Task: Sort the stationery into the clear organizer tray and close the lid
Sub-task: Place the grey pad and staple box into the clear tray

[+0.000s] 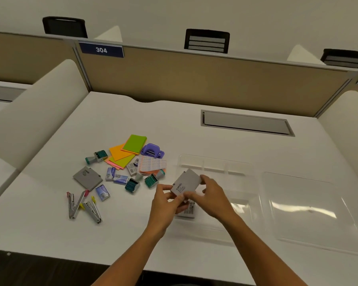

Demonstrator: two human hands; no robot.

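My left hand [165, 201] and my right hand [212, 196] both grip a flat grey stamp pad box [186, 183], held tilted above the near left part of the clear organizer tray [215, 168]. Under it, inside the tray, lies another grey box [188, 210] with a barcode. The clear lid [310, 209] lies flat to the tray's right. Left of the tray is a heap: green and orange sticky notes [125, 151], a purple hole punch [152, 150], label sheets [152, 165], teal stamps [132, 185], staple boxes [114, 175], a grey pad box [87, 178], staplers [85, 207].
A grey cable hatch [246, 123] is set into the white desk behind the tray. Beige partition panels with a "304" sign [101, 50] close off the back, and white dividers stand at both sides. Black chair backs show beyond.
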